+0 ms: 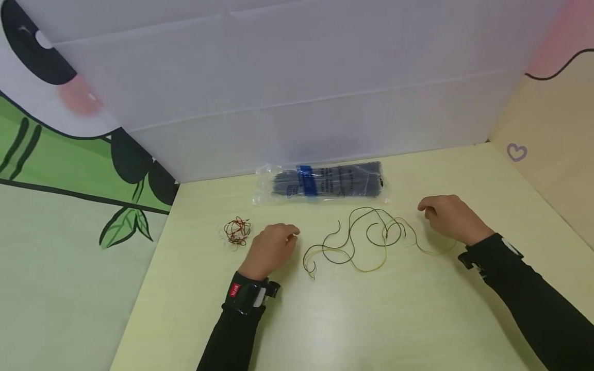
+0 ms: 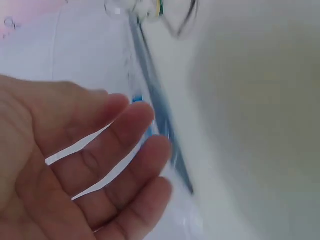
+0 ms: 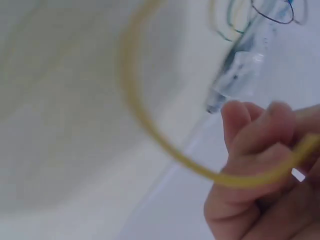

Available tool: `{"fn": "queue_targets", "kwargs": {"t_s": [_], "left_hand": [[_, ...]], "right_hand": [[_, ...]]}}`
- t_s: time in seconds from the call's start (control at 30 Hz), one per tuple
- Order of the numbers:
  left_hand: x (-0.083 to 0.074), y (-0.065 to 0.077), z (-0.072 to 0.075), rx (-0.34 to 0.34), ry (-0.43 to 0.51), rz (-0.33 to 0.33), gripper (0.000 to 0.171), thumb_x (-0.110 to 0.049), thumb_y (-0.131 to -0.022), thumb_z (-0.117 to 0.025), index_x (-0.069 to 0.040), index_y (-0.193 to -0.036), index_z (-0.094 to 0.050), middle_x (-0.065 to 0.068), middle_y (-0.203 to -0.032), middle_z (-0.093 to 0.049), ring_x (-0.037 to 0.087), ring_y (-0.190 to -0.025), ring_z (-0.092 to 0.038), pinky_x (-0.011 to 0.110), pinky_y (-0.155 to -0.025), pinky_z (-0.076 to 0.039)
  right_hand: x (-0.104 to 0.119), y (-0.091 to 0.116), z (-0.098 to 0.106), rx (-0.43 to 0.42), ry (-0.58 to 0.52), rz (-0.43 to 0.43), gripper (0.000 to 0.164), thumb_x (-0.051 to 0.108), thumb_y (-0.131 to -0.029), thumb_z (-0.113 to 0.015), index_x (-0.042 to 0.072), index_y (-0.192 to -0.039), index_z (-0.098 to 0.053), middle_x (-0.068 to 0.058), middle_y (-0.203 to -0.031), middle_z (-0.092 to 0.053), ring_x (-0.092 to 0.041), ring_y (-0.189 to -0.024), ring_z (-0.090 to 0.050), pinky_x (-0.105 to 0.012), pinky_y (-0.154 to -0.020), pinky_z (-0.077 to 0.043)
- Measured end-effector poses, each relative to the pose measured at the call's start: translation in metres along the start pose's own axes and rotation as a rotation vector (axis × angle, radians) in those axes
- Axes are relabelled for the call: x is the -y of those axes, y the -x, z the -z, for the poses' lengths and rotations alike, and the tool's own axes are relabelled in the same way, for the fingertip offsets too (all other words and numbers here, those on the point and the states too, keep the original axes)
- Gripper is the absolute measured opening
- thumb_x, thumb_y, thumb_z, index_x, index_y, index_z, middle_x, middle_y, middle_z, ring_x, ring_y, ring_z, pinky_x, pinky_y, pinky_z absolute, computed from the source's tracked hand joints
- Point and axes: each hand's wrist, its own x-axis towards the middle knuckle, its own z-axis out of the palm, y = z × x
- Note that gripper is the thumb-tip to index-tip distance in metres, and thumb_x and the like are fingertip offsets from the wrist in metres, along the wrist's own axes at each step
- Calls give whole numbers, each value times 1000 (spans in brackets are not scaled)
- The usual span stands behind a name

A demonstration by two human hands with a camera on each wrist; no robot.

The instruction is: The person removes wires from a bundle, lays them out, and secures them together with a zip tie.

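My left hand (image 1: 270, 251) hovers over the table with loosely bent, slightly spread fingers. The left wrist view shows nothing in its palm (image 2: 30, 155). Left of it lies a small tangled bundle of red-brown wire (image 1: 237, 231). My right hand (image 1: 455, 219) is at the right, fingers bent and thumb close to them. A yellow wire (image 1: 368, 270) runs from between the hands to beneath the right wrist. Close to the camera, that yellow wire (image 3: 175, 152) crosses in front of the right hand's fingers; I cannot tell whether they grip it. A dark wire (image 1: 351, 242) loops around the yellow one.
Along the back of the table (image 1: 315, 330) lies a clear plastic bag (image 1: 348, 180) of long grey strips with a blue band. A white panel (image 1: 297, 77) rises behind it. A printed cartoon wall stands at the left, and a beige side panel (image 1: 552, 134) at the right.
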Motion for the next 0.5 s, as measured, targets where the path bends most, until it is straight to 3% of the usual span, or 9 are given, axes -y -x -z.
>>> {"fn": "queue_targets", "kwargs": {"t_s": [0.07, 0.13, 0.2, 0.27, 0.33, 0.43, 0.5], "left_hand": [[15, 2, 11, -123, -57, 30, 20, -10, -92, -61, -11, -105, -75, 6, -101, -75, 25, -90, -70, 39, -69, -56], [33, 5, 22, -236, -122, 102, 18, -7, -89, -64, -9, -103, -75, 12, -101, -73, 33, -86, -68, 44, -67, -55], [50, 10, 31, -280, -170, 206, 23, -10, -88, -66, -8, -110, -73, 20, -109, -69, 42, -88, -65, 51, -67, -53], [65, 15, 36, -250, -173, 302, 35, -14, -89, -65, -7, -123, -66, 28, -121, -61, 52, -94, -61, 59, -70, -52], [75, 18, 37, -170, -141, 371, 49, -21, -92, -63, -8, -138, -53, 33, -133, -52, 58, -103, -57, 66, -75, -50], [85, 19, 35, -62, -88, 408, 60, -28, -94, -61, -10, -148, -41, 34, -138, -46, 59, -109, -55, 68, -76, -50], [88, 18, 32, -28, -74, 413, 58, -29, -94, -63, -10, -145, -45, 31, -132, -52, 53, -106, -59, 61, -70, -52]], "right_hand": [[8, 5, 8, -83, 27, 13, 29, -1, -94, -46, 0, -109, -71, -20, -105, -72, -19, -67, -56, -32, -61, -42], [17, 9, 15, -159, 44, 17, 30, -1, -93, -46, 2, -107, -72, -19, -103, -72, -15, -58, -46, -28, -55, -35], [27, 12, 20, -213, 48, 28, 30, 0, -93, -46, 3, -106, -73, -17, -102, -73, -13, -56, -41, -27, -53, -30], [37, 14, 22, -255, 60, 71, 27, 0, -93, -50, 5, -104, -74, -15, -101, -74, -11, -58, -47, -25, -54, -33], [46, 15, 22, -281, 66, 123, 24, 0, -92, -53, 6, -103, -74, -13, -99, -74, -9, -61, -50, -25, -55, -35], [58, 14, 16, -290, 68, 198, 20, 1, -92, -57, 8, -101, -74, -9, -93, -74, -6, -58, -47, -24, -55, -35], [65, 11, 12, -281, 64, 221, 18, 3, -92, -59, 10, -99, -74, -5, -89, -73, -5, -56, -43, -23, -55, -33]]}}
